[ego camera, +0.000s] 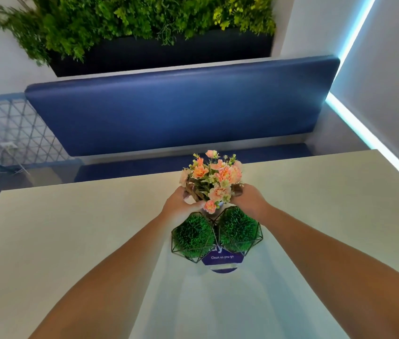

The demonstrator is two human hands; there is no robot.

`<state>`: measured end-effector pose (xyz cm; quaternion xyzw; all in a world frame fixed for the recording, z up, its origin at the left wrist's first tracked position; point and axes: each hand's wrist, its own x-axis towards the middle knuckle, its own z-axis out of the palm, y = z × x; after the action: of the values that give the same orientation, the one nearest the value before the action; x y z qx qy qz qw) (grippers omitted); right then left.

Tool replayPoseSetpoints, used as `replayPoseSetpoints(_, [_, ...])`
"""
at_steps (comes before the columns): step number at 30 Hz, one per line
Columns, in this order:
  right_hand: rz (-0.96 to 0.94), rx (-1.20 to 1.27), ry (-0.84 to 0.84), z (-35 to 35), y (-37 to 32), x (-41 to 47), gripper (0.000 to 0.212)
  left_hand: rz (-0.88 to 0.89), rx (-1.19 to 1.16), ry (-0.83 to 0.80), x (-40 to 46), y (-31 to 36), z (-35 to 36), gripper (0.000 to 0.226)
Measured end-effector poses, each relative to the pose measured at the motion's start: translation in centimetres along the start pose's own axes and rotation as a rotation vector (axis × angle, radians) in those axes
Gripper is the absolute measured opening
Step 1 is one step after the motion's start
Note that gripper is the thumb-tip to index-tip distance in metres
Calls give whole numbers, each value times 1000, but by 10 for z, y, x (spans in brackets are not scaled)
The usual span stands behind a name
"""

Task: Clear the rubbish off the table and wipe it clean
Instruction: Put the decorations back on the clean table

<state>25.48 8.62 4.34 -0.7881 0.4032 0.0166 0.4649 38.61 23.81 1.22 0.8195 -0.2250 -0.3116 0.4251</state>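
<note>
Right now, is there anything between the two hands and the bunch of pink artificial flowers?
No. The left hand and the right hand already hold the pink artificial flowers from both sides. The two green moss balls in black wire frames stand nearer, between the forearms.

Place: a café or canteen booth was suggested.
Seating: a blue padded bench (pixel 181 113) was set on the table's (pixel 71 228) far side.
Signage: "Clean as you go" was printed on a table sign (pixel 221 259).
Decor: a planter (pixel 144 25) was mounted farther back.
</note>
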Motion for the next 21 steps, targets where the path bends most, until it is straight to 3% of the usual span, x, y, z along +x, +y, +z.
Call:
replayPoseSetpoints(7, [-11,-79,-25,5,11,12,19,-109,44,-1,1,-3,3,59])
replayPoseSetpoints(10, [3,-76,-24,5,12,12,6,-137,46,-5,0,-3,4,58])
replayPoseSetpoints(14, [10,-67,-25,5,14,13,19,-156,28,-10,-1,-5,4,68])
replayPoseSetpoints(16, [-5,-74,-28,6,17,14,10,-155,22,-5,-4,-4,5,60])
replayPoseSetpoints(21, [-53,-86,-44,4,18,13,18,-168,52,-11,-5,-5,4,52])
